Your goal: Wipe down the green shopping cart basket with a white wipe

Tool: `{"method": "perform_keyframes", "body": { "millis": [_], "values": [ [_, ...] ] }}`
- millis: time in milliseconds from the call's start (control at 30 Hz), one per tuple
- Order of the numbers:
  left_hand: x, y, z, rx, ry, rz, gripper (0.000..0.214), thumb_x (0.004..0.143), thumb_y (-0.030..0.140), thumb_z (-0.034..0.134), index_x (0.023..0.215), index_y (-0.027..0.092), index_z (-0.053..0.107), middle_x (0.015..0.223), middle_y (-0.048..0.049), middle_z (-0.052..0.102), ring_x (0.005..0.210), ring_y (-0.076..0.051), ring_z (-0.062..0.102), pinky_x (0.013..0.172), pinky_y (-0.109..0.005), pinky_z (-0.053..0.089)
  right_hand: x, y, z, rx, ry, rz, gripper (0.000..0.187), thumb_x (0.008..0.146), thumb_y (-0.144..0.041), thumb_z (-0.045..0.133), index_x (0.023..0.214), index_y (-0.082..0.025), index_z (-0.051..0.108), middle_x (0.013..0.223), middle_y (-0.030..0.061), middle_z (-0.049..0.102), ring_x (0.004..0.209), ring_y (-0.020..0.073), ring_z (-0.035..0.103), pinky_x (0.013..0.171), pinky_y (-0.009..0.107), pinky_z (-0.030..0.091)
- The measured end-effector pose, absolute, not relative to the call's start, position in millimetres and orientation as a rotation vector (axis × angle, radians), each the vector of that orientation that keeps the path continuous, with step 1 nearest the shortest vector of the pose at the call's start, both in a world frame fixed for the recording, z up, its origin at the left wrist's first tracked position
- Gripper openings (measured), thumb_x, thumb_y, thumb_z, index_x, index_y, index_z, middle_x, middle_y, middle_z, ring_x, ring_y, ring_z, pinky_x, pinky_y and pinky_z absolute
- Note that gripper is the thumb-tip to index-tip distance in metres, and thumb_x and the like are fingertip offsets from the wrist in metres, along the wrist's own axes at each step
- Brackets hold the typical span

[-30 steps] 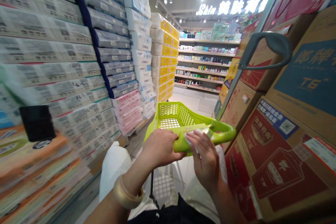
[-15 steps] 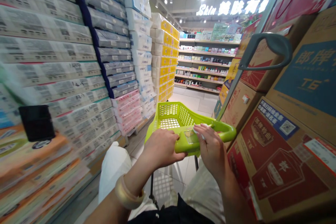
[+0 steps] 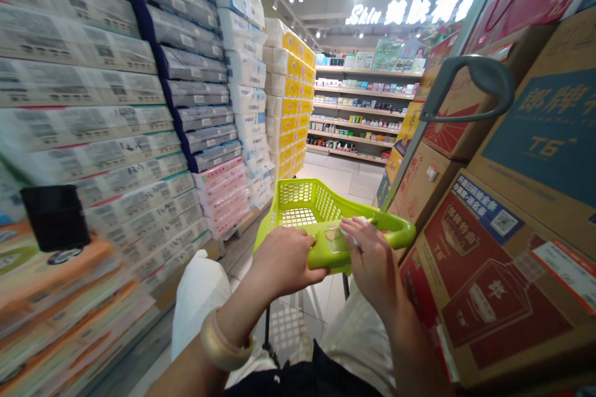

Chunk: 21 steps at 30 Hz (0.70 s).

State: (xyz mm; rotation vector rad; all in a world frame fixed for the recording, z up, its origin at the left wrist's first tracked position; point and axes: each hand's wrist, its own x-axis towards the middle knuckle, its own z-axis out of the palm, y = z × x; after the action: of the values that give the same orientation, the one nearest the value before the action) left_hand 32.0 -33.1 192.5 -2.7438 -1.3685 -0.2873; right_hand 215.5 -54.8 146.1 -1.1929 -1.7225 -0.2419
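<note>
A lime-green shopping cart (image 3: 328, 201) stands in front of me, its perforated basket facing away. My left hand (image 3: 286, 260) is wrapped over the left part of the thick green cart handle (image 3: 333, 254), thumb on the near side. On the handle's right part lies my right hand (image 3: 372, 254), its fingers curled over the top. A small whitish bit shows by those fingers; what it is I cannot make out. Between the hands, a clear window is set in the handle. A gold-coloured bangle (image 3: 226, 341) circles my left wrist.
Tall stacks of wrapped paper packs (image 3: 93, 87) line the left, with yellow-and-white packs (image 3: 291, 99) farther on. Cartons (image 3: 503, 285) rise close on the right, beside a grey loop handle (image 3: 470, 90) on a slanted pole. Stocked shelves (image 3: 363, 108) stand ahead beyond the tiled floor.
The view has shifted slightly; stacks and cartons have slid a little to the left in the picture. Both hands keep their places on the cart handle.
</note>
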Motion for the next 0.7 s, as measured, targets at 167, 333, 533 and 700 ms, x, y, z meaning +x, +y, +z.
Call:
{"method": "perform_keyframes", "body": {
  "millis": [167, 333, 533, 700],
  "values": [
    [30, -33, 193, -2.745, -1.349, -0.291, 0.038, 0.076, 0.054, 0.061, 0.083, 0.018, 0.071, 0.086, -0.0092, 0.072, 0.082, -0.031, 0.067, 0.075, -0.042, 0.052, 208, -62, 142, -1.106, -1.787, -0.166, 0.030, 0.096, -0.018, 0.046, 0.113, -0.022, 0.070, 0.116, 0.0067, 0.073, 0.116, 0.0220, 0.063, 0.107, 0.046, 0.046],
    [29, -34, 194, -2.748, -1.361, -0.292, 0.035, 0.075, 0.052, 0.063, 0.080, 0.019, 0.070, 0.085, -0.0082, 0.072, 0.082, -0.030, 0.067, 0.074, -0.041, 0.052, 232, -57, 133, -1.261, -1.534, -0.276, 0.029, 0.097, -0.027, 0.046, 0.109, -0.020, 0.072, 0.111, 0.0104, 0.074, 0.112, 0.0273, 0.065, 0.102, 0.051, 0.048],
    [27, -31, 193, -2.745, -1.351, -0.281, 0.035, 0.075, 0.054, 0.063, 0.079, 0.019, 0.070, 0.085, -0.0080, 0.072, 0.081, -0.029, 0.067, 0.073, -0.040, 0.051, 213, -69, 131, -1.111, -1.717, -0.285, 0.030, 0.096, -0.017, 0.046, 0.115, -0.023, 0.069, 0.116, 0.0064, 0.073, 0.115, 0.0228, 0.063, 0.107, 0.048, 0.045],
    [23, -30, 194, -2.752, -1.358, -0.271, 0.037, 0.076, 0.056, 0.062, 0.082, 0.020, 0.070, 0.087, -0.0069, 0.072, 0.083, -0.029, 0.067, 0.073, -0.040, 0.051, 243, -57, 122, -1.234, -1.521, -0.307, 0.029, 0.097, -0.027, 0.046, 0.112, -0.021, 0.071, 0.113, 0.0097, 0.074, 0.116, 0.0263, 0.063, 0.105, 0.052, 0.046]
  ]
}}
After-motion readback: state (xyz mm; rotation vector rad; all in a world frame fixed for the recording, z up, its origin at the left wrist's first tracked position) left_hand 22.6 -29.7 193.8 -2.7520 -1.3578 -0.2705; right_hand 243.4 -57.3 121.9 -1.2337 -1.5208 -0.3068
